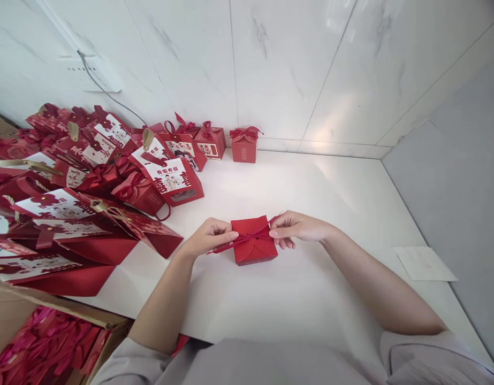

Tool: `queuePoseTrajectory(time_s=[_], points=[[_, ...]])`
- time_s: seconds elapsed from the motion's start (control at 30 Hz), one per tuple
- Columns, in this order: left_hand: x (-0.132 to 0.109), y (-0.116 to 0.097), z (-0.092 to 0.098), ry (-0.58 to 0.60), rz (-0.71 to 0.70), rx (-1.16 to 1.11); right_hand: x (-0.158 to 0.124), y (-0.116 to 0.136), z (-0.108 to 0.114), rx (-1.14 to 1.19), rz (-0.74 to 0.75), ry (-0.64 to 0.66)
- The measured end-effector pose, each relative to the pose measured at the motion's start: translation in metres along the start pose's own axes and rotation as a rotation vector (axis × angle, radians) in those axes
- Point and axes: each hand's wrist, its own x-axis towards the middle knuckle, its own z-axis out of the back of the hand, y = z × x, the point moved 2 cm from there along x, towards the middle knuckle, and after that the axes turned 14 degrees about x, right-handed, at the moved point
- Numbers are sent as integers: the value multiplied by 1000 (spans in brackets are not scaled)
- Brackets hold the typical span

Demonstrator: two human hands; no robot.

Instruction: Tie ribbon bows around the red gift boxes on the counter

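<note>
Red box (255,258) on the white bench (331,187), midway between left hand (214,235) and right hand (291,226), neither clearly nearer — its knotted ribbon (253,236) runs crosswise, sloping up rightward. Left: thumb and fingers closed, pinching ribbon at the box's left edge. Right — same pinch at the right edge, lower fingers loosely curled.

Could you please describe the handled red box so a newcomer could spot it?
On the white table, find the person's left hand and right hand. Between them lies a red box; unlike the other packages, both hands hold its ribbon.
</note>
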Motion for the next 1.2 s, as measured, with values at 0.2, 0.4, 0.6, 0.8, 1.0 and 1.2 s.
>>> queuePoseTrajectory(time_s=[0.2, 0.4, 0.6, 0.8, 1.0, 1.2], points=[[0, -8, -3, 82, -55, 45, -27, 33, -20, -392, 410, -570], [1, -9, -6, 58, -76, 10, -6, 21, -88, -1077, 742, -439], [1, -6, -4, 14, -48, 31, 5, 12, -90, -975, 738, -327], [2, -7, -8, -199, 12, 108, -29, 33, -56, -491, 317, 38], [2, -21, -17, -441, -23, 355, -36, 38, -46, -545, 335, -84], [-2, -34, -22, -556, -212, 554, -37, 36, -51, -724, 530, -306]])
